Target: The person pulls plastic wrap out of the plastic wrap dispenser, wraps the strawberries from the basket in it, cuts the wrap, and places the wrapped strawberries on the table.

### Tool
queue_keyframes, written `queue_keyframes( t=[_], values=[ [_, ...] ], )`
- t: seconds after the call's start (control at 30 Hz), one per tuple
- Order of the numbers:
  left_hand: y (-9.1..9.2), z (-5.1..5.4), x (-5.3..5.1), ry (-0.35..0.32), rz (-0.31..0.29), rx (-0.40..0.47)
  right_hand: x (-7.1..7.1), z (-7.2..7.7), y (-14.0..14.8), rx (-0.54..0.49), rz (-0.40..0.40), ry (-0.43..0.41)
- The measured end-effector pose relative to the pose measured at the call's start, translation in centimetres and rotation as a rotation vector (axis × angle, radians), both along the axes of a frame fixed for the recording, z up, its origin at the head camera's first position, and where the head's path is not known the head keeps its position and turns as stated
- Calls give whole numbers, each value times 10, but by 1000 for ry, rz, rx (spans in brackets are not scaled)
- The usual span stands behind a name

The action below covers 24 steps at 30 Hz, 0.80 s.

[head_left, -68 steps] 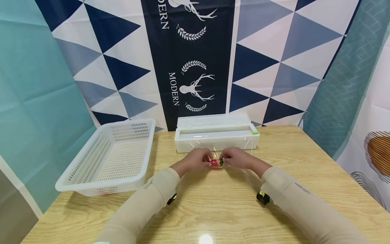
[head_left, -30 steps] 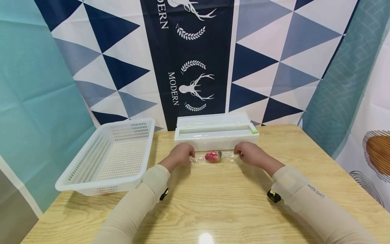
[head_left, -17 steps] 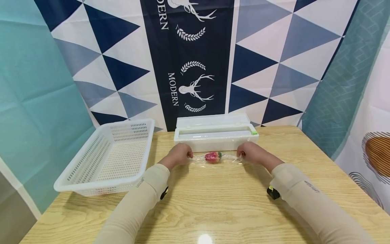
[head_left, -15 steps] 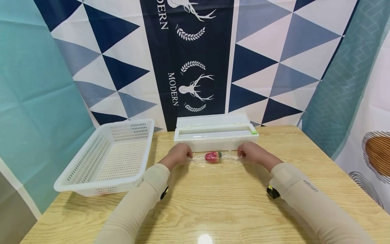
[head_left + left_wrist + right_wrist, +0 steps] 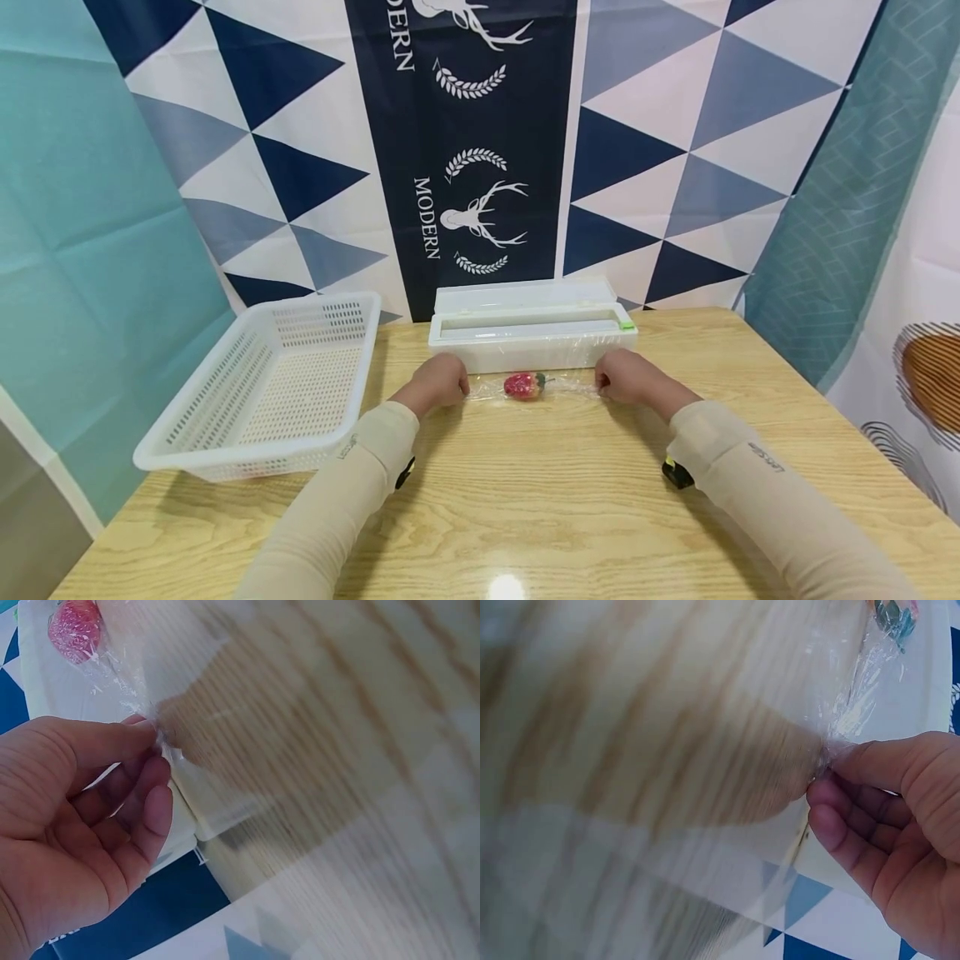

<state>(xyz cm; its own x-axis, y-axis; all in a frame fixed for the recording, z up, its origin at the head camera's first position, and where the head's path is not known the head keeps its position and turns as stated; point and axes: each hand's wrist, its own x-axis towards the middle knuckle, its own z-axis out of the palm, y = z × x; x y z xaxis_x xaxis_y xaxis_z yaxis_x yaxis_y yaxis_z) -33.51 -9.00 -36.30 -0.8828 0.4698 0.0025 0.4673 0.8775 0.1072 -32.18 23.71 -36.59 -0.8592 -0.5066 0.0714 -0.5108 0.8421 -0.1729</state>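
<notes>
A red strawberry with a green leafy end lies wrapped in clear plastic wrap, in front of the long white box. My left hand pinches the gathered wrap on the strawberry's left side, thumb against fingers, as the left wrist view shows. On the leafy side, my right hand pinches the opposite twisted end between thumb and forefinger. The wrap stretches between both hands with the strawberry in the middle. In the left wrist view the strawberry shows its red body; in the right wrist view its leaves show.
Just behind the hands stands a white wrap dispenser box, its lid raised, a green tab at its right end. A white perforated basket sits at the left. The wooden table ends before a patterned cloth backdrop.
From close by the strawberry, my hands have moved apart to either side, drawing the wrap ends out into twists. Lately the right hand has shifted slightly further right, the left slightly left.
</notes>
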Motion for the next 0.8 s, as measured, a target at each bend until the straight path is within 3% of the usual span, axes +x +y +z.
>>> queue_keyframes(
  t=[0.27,0.4,0.6,0.8],
  values=[
    [0,5,-1,0,-28,-27,4,8,5,-19,25,11],
    [3,15,1,4,-52,-56,6,20,12,-84,9,21],
    [15,34,2,87,-103,-9,10,33,26,-196,-60,88],
    [35,50,5,94,-148,41,11,33,38,-304,-190,128]
  ],
)
